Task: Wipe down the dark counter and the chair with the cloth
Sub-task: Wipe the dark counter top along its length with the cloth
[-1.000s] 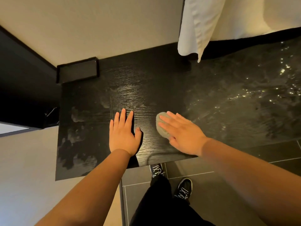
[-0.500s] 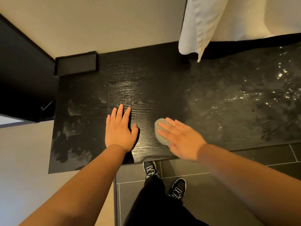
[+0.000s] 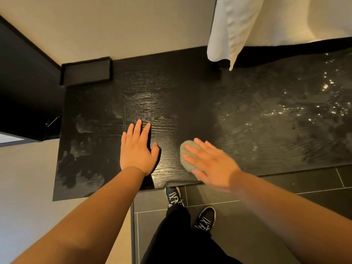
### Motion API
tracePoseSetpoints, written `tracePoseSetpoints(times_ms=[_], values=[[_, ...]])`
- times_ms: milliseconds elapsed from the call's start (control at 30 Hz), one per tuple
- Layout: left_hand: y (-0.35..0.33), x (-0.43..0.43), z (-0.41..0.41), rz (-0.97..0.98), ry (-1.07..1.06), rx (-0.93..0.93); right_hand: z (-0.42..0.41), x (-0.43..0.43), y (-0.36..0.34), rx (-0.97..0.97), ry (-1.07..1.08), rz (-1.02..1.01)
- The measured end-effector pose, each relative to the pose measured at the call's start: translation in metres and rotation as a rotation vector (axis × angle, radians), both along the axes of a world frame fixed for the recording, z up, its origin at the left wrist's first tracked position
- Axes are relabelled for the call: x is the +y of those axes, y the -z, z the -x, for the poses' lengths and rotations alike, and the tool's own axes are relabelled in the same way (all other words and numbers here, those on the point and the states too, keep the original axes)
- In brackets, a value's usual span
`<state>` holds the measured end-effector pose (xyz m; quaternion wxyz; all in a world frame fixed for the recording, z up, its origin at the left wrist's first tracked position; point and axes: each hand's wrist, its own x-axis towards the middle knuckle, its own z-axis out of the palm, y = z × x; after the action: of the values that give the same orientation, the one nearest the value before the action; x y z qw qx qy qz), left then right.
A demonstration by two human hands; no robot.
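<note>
The dark wood-grain counter [image 3: 190, 103] runs across the view, with wet smears on its right part and dull patches at its left end. A small grey-green cloth [image 3: 187, 157] lies bunched near the front edge. My right hand [image 3: 211, 164] presses flat on the cloth with straight fingers. My left hand [image 3: 138, 149] rests flat on the counter just left of the cloth, fingers straight and together. No chair is in view.
A shallow black tray [image 3: 86, 72] sits at the counter's back left corner against the wall. White fabric [image 3: 228, 29] hangs down over the back edge at the right. A dark cabinet [image 3: 22, 82] stands at the left. My shoes [image 3: 190, 204] are on the grey tiled floor.
My right hand has slid the cloth a little toward the front edge. My left hand stays flat in place.
</note>
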<state>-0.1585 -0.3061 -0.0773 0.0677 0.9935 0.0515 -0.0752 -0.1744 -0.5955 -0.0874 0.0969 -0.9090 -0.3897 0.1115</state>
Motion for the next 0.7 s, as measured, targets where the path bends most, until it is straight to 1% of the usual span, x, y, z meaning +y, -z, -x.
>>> tracePoseSetpoints(times_ms=[67, 167, 267, 300, 400, 467, 533, 600, 700], values=[[0.0, 0.0, 0.0, 0.002, 0.0, -0.003, -0.011, -0.022, 0.0, -0.012, 0.083, 0.02], [-0.001, 0.0, 0.0, 0.003, 0.001, -0.004, -0.011, -0.046, -0.001, -0.035, 0.25, -0.008], [0.0, 0.0, 0.0, 0.0, -0.001, -0.001, 0.0, -0.031, -0.005, -0.078, 0.353, -0.005], [0.0, 0.0, 0.0, 0.002, -0.001, 0.001, 0.006, -0.018, -0.005, -0.095, 0.346, -0.013], [-0.002, -0.001, 0.0, 0.003, 0.001, -0.006, 0.035, 0.028, 0.001, -0.104, 0.134, -0.064], [-0.001, 0.0, 0.001, 0.005, 0.003, -0.013, 0.047, 0.045, 0.005, -0.073, 0.057, -0.067], [-0.001, 0.001, 0.001, 0.006, 0.005, -0.016, 0.042, 0.037, 0.006, -0.073, -0.016, -0.036], [-0.001, 0.001, 0.002, 0.014, 0.005, -0.016, 0.031, 0.01, 0.005, -0.095, -0.065, 0.003], [-0.001, 0.001, 0.001, 0.032, 0.003, -0.023, 0.024, -0.033, 0.001, -0.126, 0.022, 0.002]])
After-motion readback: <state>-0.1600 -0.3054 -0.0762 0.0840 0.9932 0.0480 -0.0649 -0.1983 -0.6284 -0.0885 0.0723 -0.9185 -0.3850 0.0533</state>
